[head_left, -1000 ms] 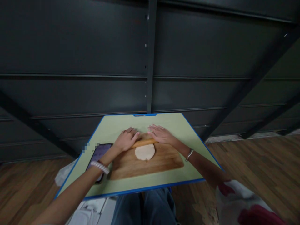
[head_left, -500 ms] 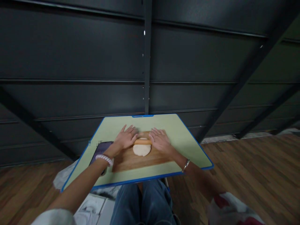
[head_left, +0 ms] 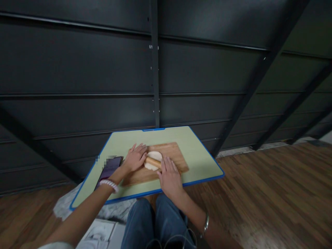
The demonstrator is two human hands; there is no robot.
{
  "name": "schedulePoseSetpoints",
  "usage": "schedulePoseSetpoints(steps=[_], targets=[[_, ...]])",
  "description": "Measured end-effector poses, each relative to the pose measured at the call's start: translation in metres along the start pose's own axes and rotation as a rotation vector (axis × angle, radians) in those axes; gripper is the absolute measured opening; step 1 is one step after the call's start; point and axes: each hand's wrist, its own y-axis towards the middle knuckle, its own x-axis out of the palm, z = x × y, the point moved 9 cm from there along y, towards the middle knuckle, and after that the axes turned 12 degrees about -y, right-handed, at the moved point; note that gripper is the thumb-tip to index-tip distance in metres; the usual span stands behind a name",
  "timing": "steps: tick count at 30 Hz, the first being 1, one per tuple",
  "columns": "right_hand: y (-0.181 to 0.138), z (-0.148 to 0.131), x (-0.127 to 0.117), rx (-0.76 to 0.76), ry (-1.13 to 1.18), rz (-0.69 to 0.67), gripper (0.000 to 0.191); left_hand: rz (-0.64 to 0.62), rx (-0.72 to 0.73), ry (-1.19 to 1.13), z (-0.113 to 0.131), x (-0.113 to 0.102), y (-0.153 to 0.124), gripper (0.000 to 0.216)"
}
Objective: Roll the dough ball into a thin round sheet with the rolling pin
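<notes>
Two bare hands rest on a slim, cylindrical wooden rolling pin [head_left: 153,162], which lies diagonally across a flat, pale dough disc [head_left: 155,155]. The left hand [head_left: 136,158] is open, fingers extended, over the far-left end of the pin. The right hand [head_left: 170,177] is likewise open, fingers straight, covering the near-right end. The dough has a soft, matte surface and a slightly irregular rounded edge; it lies on a rectangular wooden cutting board [head_left: 178,157] with visible brown grain. The board sits on a smooth, pale green tabletop [head_left: 199,166] with blue edging. A flat, dark smartphone [head_left: 111,166] lies left of the board, partly covered by the left forearm, near a white banded bracelet [head_left: 110,184].
</notes>
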Motion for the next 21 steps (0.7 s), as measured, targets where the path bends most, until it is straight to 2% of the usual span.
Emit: schedulePoseSetpoints(steps=[5, 9, 14, 18, 21], targets=[[-0.023, -0.017, -0.011, -0.024, 0.062, -0.045, 0.051, 0.044, 0.004, -0.052, 0.006, -0.009, -0.02, 0.052], [-0.03, -0.018, -0.014, -0.001, 0.105, -0.07, 0.05, 0.042, 0.033, -0.053, 0.009, -0.011, -0.025, 0.053], [-0.036, -0.017, -0.006, 0.013, 0.097, -0.041, 0.053, 0.039, 0.063, 0.0, 0.013, -0.009, -0.007, 0.052], [-0.036, -0.014, 0.002, 0.017, 0.055, -0.066, 0.061, -0.012, 0.122, 0.065, 0.022, -0.005, 0.013, 0.053], [-0.031, -0.008, 0.004, 0.037, 0.023, -0.09, 0.065, -0.06, 0.113, 0.084, 0.026, -0.001, 0.025, 0.053]])
